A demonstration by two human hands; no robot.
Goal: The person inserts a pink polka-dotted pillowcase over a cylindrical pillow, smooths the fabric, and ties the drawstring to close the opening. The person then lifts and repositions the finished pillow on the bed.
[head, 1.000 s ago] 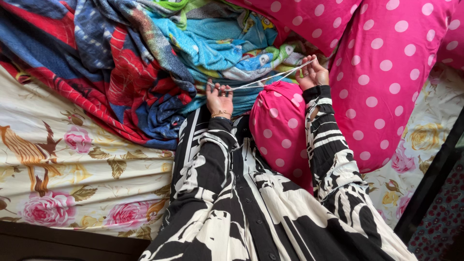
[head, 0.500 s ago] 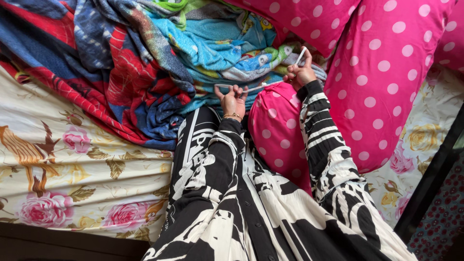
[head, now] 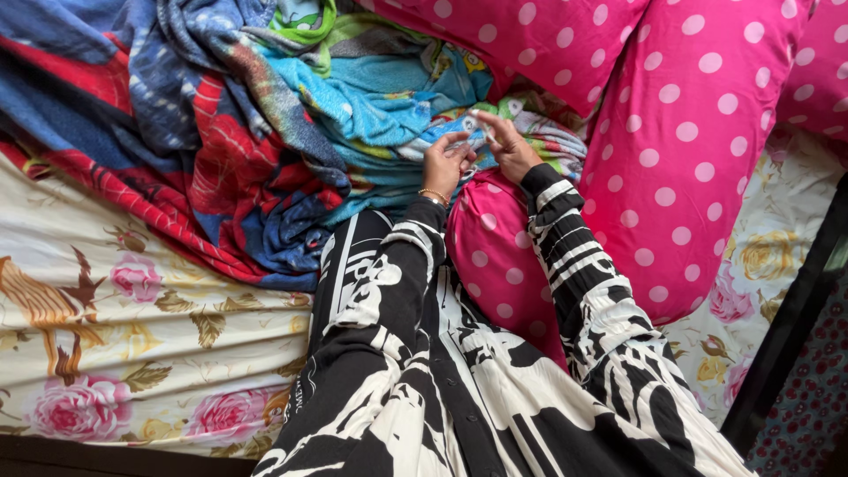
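Above the rounded near end of a pink polka-dot pillow (head: 503, 243), the two hands meet, almost touching; between them runs a short length of thin white cord (head: 471, 141), most of it hidden by the fingers, so how it is looped cannot be told. The left hand (head: 442, 163), a gold bangle at its wrist, has thumb and forefinger pinched on the cord's left part; the other fingers curl loosely under, which seems to steady the pinch. The right hand (head: 505, 141) comes in from the right with its fingertips pressed together on the cord's upper end, the palm turned toward the left hand; held this close, the cord stays short and easy to control. Both arms wear black-and-white patterned sleeves (head: 583, 291) and lie along the pillow, which appears to serve as a rest for the forearms. Just beyond the hands, on the far side, lies a heap of crumpled blankets (head: 265, 115), blue, red and turquoise; to the far right a larger pink polka-dot pillow (head: 698, 150) leans over; on the near left stretches a cream floral bedsheet (head: 132, 327); at the right edge a dark bed frame (head: 786, 344) shows.
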